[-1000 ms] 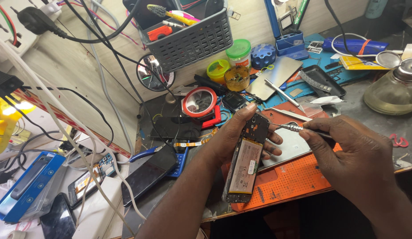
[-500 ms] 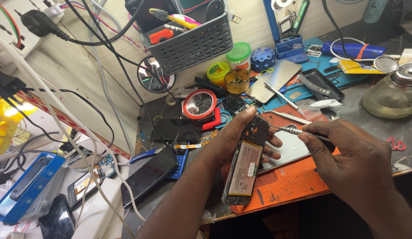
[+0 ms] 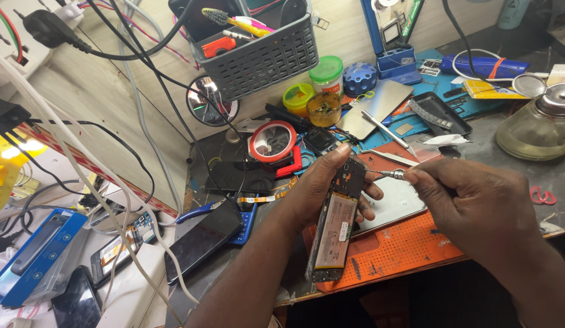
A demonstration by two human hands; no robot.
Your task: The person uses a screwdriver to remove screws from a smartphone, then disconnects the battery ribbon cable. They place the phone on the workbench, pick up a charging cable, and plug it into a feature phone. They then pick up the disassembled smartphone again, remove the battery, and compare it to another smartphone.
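Note:
My left hand [image 3: 322, 188] grips an opened phone [image 3: 335, 223] with its back cover off, upright and slightly tilted, the battery and dark board facing me. In my right hand [image 3: 476, 206] I hold a small screwdriver [image 3: 388, 174]; its metal tip touches the upper right edge of the phone's board. Both hands hover over an orange work mat [image 3: 404, 249] at the bench's near edge. A grey metal plate [image 3: 394, 203] lies on the mat behind the phone.
A grey basket [image 3: 264, 58] of tools hangs on the back wall. A red-rimmed magnifier [image 3: 273, 141], small jars [image 3: 325, 76], tweezers [image 3: 388, 130] and a glass bottle [image 3: 540, 124] crowd the bench. Phones [image 3: 203, 240] and cables [image 3: 112, 176] lie at the left.
The hands and phone have stayed nearly in place; the screwdriver tip remains at the phone's upper edge. The view has shifted slightly.

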